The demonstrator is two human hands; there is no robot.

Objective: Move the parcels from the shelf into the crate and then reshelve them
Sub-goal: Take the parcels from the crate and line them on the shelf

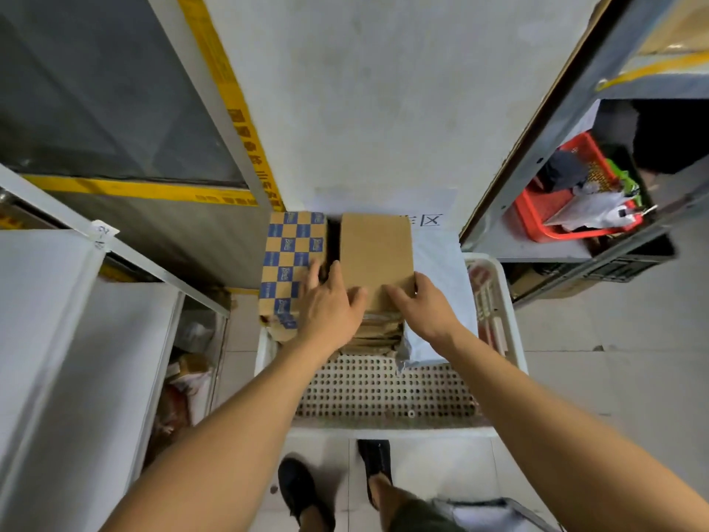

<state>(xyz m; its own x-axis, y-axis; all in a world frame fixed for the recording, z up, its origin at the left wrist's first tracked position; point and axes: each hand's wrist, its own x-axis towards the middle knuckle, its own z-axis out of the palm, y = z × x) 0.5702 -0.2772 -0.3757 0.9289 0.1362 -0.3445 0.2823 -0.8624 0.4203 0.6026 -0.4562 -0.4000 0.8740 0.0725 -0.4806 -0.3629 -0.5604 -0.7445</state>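
Observation:
A white perforated crate (383, 393) stands on the floor below me. Stacked at its far end is a pile of plain brown cardboard parcels (374, 255), with a blue-and-tan checkered parcel (291, 259) on its left and a pale grey mailer bag (437, 286) on its right. My left hand (330, 305) rests on the near left corner of the top brown parcel, its fingers reaching into the gap beside the checkered parcel. My right hand (422, 305) grips the near right corner of the same parcel, thumb on top.
A grey metal shelf (126, 232) runs along my left, with mixed parcels (184, 378) low inside it. On the right, another shelf holds a red basket (568, 209) of odds and ends. A white wall (383, 109) stands ahead. My feet (307, 489) stand just behind the crate.

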